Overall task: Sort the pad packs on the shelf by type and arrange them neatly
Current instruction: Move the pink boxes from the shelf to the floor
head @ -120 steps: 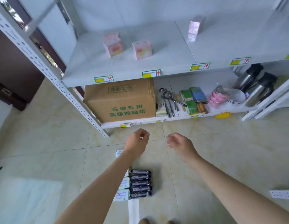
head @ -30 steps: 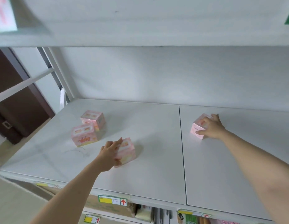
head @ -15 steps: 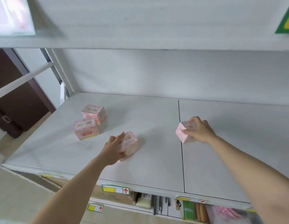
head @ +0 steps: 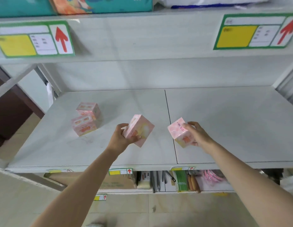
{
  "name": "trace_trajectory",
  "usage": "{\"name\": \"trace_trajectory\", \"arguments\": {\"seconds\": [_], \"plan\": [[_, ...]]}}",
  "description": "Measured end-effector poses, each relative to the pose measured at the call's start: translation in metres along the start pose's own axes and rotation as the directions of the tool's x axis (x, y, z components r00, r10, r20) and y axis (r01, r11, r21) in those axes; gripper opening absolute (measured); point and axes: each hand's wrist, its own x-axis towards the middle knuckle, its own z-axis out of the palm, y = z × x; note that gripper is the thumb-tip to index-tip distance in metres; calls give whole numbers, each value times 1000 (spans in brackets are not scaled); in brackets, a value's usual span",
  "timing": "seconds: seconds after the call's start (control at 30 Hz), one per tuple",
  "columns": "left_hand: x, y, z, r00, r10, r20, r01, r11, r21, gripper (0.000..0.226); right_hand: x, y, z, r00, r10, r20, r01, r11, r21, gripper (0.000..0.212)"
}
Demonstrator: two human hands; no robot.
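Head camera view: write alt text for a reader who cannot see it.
A person's left hand holds a tilted pink pack and the right hand a second pink pack above a white shelf. Two more packs sit at the shelf's left.

Two pink cardboard pad boxes (head: 84, 126) sit together at ten o'clock on the white shelf board (head: 232, 128); the left-held box (head: 140, 129) hangs at nine o'clock of the right-held box (head: 179, 134).

Both bare forearms reach forward from the bottom edge of the view, converging slightly. Left hand (head: 119, 138): thumb up, fingers curled round the near end of a pink pack (head: 140, 129), which sits tilted in the grip. Right hand (head: 197, 135): fingers (head: 190, 124) curled over the top of a second pink pack (head: 179, 133), gripping its right side. The hands are apart, at roughly level height.
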Motion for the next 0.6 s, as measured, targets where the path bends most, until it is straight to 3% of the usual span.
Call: {"name": "trace_trajectory", "arguments": {"seconds": [0.17,0.33,0.6], "plan": [[-33,10,13,993,30,115,-21,997,-73,52,-52,14,-7,999,7,41,-8,1000,27,27],[-78,5,20,973,-2,231,25,995,-98,80,-104,29,-14,997,-16,77,13,999,38,32],[-178,-26,46,967,-89,238,144,964,-224,59,-197,80,-23,998,27,56,-36,986,163,18]]}}
